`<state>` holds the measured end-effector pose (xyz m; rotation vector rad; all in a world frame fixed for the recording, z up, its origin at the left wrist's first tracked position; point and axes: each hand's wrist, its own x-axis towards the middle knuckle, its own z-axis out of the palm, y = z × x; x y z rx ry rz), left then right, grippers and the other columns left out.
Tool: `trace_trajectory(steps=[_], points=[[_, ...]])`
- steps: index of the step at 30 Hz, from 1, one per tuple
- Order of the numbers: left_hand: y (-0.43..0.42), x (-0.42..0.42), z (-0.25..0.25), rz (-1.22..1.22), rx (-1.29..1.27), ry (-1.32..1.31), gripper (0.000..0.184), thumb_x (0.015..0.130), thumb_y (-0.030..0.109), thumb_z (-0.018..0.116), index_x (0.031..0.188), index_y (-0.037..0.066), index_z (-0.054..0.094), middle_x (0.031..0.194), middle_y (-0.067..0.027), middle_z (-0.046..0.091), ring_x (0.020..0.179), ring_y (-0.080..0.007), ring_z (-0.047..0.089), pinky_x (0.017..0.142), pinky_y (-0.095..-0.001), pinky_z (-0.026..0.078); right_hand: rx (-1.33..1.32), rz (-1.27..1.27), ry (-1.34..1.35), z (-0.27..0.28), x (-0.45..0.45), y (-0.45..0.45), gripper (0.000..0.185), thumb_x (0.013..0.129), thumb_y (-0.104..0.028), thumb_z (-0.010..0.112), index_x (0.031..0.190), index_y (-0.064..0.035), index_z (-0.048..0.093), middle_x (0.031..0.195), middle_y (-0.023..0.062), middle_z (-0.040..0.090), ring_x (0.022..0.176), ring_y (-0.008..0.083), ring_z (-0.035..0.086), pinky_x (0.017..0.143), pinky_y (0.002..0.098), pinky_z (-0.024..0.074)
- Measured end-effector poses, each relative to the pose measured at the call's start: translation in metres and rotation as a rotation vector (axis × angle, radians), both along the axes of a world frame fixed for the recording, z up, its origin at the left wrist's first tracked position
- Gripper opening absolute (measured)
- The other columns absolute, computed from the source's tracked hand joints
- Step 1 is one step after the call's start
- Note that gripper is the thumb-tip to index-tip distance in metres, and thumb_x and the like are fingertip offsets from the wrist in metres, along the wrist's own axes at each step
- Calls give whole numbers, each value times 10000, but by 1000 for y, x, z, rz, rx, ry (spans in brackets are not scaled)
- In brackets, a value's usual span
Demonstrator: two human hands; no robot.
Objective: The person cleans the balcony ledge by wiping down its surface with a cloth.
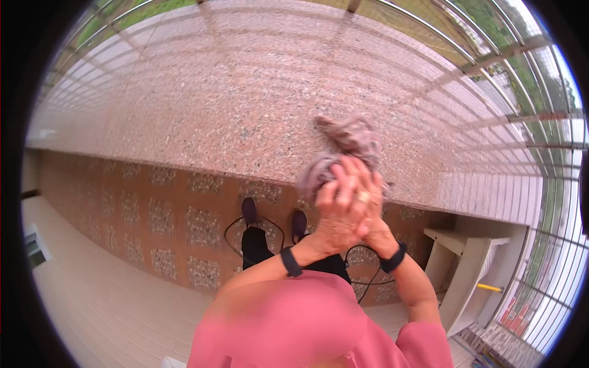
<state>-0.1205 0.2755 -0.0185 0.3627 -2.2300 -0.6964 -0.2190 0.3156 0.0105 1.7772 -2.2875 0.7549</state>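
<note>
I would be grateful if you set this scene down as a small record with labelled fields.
Left hand: on the bunched cloth, overlapping the other hand
Right hand: together with the left, at the cloth
Cloth: greyish-pink, crumpled, at the near edge of the ledge
Ledge: pinkish speckled stone
Railing: metal bars beyond the ledge
Floor: reddish, with pebbled squares
Shoes: dark pair, below the ledge
Unclear: each hand's exact grip, blurred
</note>
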Motion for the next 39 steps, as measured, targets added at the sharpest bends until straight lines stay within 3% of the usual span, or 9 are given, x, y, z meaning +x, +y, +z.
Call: trace_trajectory(steps=[4, 7, 12, 24, 34, 39], points=[[44, -35, -12, -176, -17, 68, 593, 804, 327, 595, 1346, 111, 489, 1451, -190, 326, 1266, -405, 308, 1025, -556, 276, 72, -238, 65, -1, -21, 55, 418, 879, -279, 577, 1258, -104, 588, 1370, 83, 533, 1292, 271, 481, 986, 469, 364], [45, -39, -7, -222, 7, 81, 551, 814, 321, 623, 1294, 75, 509, 1495, -168, 276, 1295, -391, 280, 1053, -527, 265, 63, -226, -76, -2, -24, 64, 439, 882, -306, 581, 1264, -89, 581, 1364, 91, 533, 1310, 279, 456, 999, 474, 343], [13, -18, -2, -315, 33, 87, 512, 807, 338, 654, 1229, 76, 533, 1517, -156, 265, 1299, -384, 290, 1073, -509, 274, 114, -212, 101, 0, -17, 47, 481, 892, -342, 583, 1296, -82, 560, 1369, 95, 520, 1318, 279, 432, 983, 480, 325], [-115, 88, 4, -58, 40, 87, 560, 764, 272, 664, 1267, 61, 534, 1477, -163, 327, 1274, -379, 314, 1089, -502, 275, 175, -37, 257, 7, 80, -110, 505, 875, -335, 585, 1324, -108, 541, 1386, 76, 506, 1291, 270, 449, 872, 477, 383], [-253, 212, 26, 340, 112, 16, 515, 783, 142, 541, 1284, 28, 509, 1435, -225, 352, 1277, -439, 337, 1086, -548, 258, 210, 174, 142, -1, 208, -287, 475, 891, -365, 532, 1317, -155, 541, 1408, 58, 454, 1307, 262, 416, 828, 526, 414], [-313, 256, 25, 411, 124, 51, 470, 797, 133, 511, 1253, 20, 520, 1409, -239, 370, 1266, -455, 352, 1087, -552, 270, 197, 241, 138, -9, 251, -353, 506, 918, -355, 515, 1378, -144, 483, 1468, 76, 405, 1364, 276, 367, 843, 568, 415]])
